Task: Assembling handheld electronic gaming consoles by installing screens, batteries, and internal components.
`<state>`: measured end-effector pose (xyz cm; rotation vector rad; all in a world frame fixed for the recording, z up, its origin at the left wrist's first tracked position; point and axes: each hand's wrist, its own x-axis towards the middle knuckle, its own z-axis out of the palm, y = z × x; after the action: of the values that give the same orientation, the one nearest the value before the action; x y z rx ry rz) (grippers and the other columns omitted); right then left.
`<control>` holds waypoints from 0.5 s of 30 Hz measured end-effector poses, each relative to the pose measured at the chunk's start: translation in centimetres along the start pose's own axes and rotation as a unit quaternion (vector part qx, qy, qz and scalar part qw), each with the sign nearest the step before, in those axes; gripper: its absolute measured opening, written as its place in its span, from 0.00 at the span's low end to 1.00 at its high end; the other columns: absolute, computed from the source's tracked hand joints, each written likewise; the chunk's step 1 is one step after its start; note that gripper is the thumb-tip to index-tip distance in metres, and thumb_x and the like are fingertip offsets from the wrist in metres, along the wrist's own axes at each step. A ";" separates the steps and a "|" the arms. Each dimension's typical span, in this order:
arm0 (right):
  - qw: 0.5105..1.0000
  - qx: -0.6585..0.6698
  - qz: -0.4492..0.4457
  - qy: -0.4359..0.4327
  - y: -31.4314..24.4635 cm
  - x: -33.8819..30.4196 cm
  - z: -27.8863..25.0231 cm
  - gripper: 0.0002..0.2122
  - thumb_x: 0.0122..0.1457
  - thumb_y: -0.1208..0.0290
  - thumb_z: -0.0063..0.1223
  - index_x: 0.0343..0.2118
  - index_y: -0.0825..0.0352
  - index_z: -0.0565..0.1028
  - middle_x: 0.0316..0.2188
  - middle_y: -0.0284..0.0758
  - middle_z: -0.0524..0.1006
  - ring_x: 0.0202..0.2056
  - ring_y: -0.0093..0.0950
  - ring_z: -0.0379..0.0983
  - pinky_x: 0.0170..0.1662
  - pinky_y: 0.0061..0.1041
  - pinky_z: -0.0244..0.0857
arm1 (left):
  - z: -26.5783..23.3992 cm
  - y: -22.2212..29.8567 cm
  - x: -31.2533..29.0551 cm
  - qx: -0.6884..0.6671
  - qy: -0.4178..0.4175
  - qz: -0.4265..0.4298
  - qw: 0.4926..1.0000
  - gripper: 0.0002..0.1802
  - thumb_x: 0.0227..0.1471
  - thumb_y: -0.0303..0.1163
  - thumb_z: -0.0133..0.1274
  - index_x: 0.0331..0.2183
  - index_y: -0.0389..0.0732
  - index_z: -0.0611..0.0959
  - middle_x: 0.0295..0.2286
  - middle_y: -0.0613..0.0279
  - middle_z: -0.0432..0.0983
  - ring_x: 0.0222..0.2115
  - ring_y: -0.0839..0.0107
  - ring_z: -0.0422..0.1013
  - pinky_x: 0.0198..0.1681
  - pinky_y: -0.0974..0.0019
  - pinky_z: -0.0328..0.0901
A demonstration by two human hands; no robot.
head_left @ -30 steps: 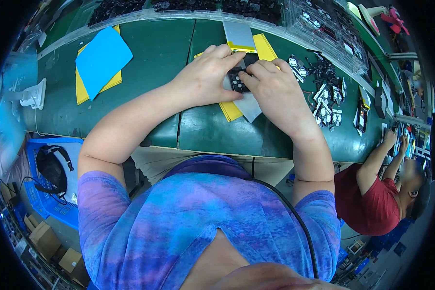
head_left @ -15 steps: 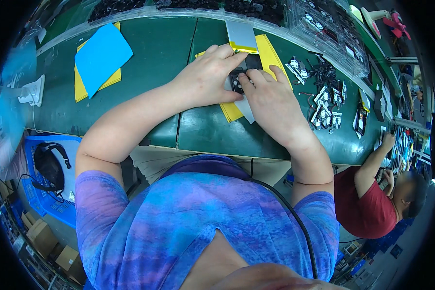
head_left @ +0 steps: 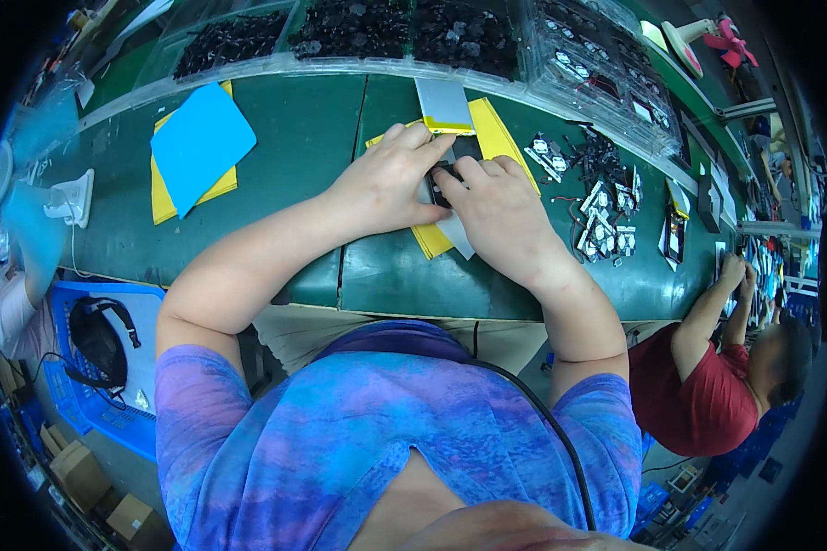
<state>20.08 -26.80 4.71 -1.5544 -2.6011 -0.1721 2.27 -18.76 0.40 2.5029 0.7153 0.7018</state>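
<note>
On the green bench, a small black electronic device (head_left: 439, 188) lies mostly hidden between my hands, over yellow sheets (head_left: 500, 138). My left hand (head_left: 390, 181) holds it from the left, with thumb and forefinger at its near and far ends. Bent fingers of my right hand (head_left: 498, 209) press on its top and right side. Just beyond my left forefinger is a flat silver battery pack (head_left: 444, 99) with a yellow edge. A pale sheet (head_left: 457, 237) sticks out below the device.
White-and-black small parts (head_left: 602, 220) lie in a pile to the right, near another opened device (head_left: 674, 234). A blue sheet (head_left: 202, 147) covers yellow ones at left. Clear trays of black parts (head_left: 354, 28) line the back. A co-worker in red (head_left: 698, 386) sits at far right.
The whole view has shifted, so the bench sits lower in the picture. My right fingers have curled further over the device, covering more of it.
</note>
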 end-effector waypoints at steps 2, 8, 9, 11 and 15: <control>0.999 0.016 0.004 -0.034 0.3 0.4 -0.3 0.16 0.53 0.74 0.51 0.47 0.63 0.75 0.34 0.36 0.72 0.38 0.34 0.74 0.47 0.35 0.65 | -0.1 0.1 0.1 -0.003 -0.006 -0.002 1.000 0.45 0.34 0.37 0.71 0.55 0.33 0.73 0.42 0.51 0.69 0.44 0.52 0.67 0.49 0.56 0.66; 0.958 0.264 0.109 -0.007 7.3 4.0 -1.5 0.11 0.58 0.74 0.53 0.42 0.68 0.80 0.38 0.43 0.80 0.41 0.40 0.77 0.46 0.32 0.71 | -0.4 0.1 0.3 0.011 -0.031 -0.018 0.999 0.45 0.36 0.40 0.70 0.55 0.34 0.72 0.43 0.51 0.69 0.45 0.53 0.66 0.51 0.55 0.66; 0.971 0.200 0.124 0.048 9.6 5.3 -0.2 0.10 0.58 0.73 0.54 0.41 0.67 0.80 0.38 0.42 0.80 0.40 0.39 0.78 0.45 0.32 0.71 | -0.5 0.4 0.2 0.018 -0.042 -0.025 0.999 0.45 0.36 0.40 0.70 0.56 0.34 0.72 0.43 0.51 0.69 0.46 0.53 0.66 0.51 0.55 0.65; 0.970 0.113 0.201 0.077 12.7 8.3 1.7 0.10 0.57 0.70 0.55 0.41 0.59 0.82 0.40 0.38 0.81 0.43 0.39 0.78 0.48 0.36 0.71 | -0.5 0.4 0.1 0.011 -0.042 -0.026 0.999 0.45 0.37 0.41 0.69 0.56 0.34 0.72 0.43 0.51 0.69 0.46 0.52 0.66 0.52 0.55 0.65; 0.975 0.039 0.213 0.055 15.2 11.7 4.2 0.11 0.56 0.67 0.59 0.43 0.56 0.83 0.41 0.36 0.81 0.44 0.38 0.78 0.51 0.36 0.70 | -0.1 -0.2 0.0 0.008 -0.034 -0.015 0.999 0.46 0.37 0.41 0.69 0.56 0.33 0.71 0.43 0.51 0.68 0.46 0.53 0.66 0.52 0.55 0.65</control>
<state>27.84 -8.87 2.90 -1.9608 -2.1047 -0.1134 2.17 -18.57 0.32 2.5129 0.7351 0.6000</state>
